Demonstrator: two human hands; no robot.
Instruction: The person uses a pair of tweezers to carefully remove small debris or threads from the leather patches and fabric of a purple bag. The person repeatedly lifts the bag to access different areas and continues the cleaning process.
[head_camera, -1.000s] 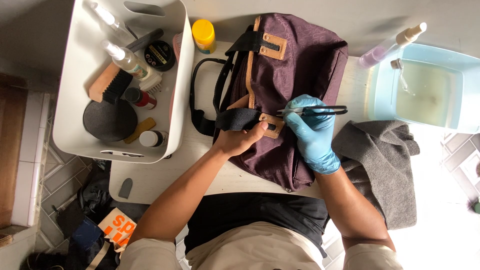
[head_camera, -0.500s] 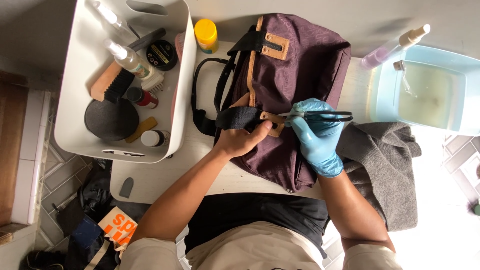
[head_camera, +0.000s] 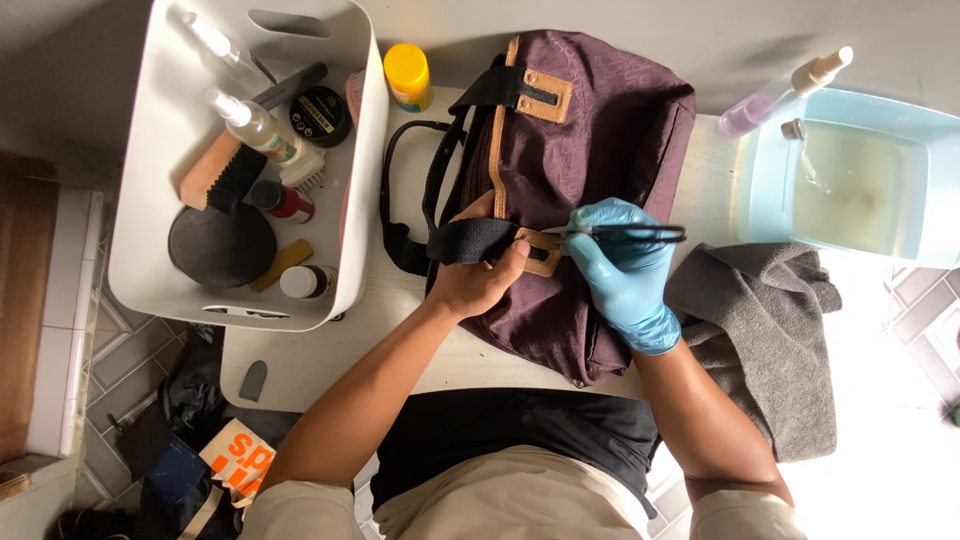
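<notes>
A dark purple fabric bag (head_camera: 600, 130) with tan leather patches and black straps lies on a small white table (head_camera: 330, 355). My bare left hand (head_camera: 480, 275) grips a black strap (head_camera: 470, 240) next to the lower tan patch (head_camera: 545, 255). My right hand (head_camera: 625, 270), in a blue glove, holds a thin black brush (head_camera: 640, 234) level, its tip touching that patch. Another tan patch (head_camera: 545, 95) sits near the bag's top edge.
A white bin (head_camera: 160, 150) at left holds spray bottles, brushes, tins and a round black pad. A yellow-capped jar (head_camera: 408, 75) stands behind the bag. A grey cloth (head_camera: 770, 330) lies at right, beside a pale blue basin of water (head_camera: 860, 185) and a spray bottle (head_camera: 785, 85).
My gloved right hand has shifted slightly right with the brush, which stays against the tan patch. My left hand keeps its grip on the strap.
</notes>
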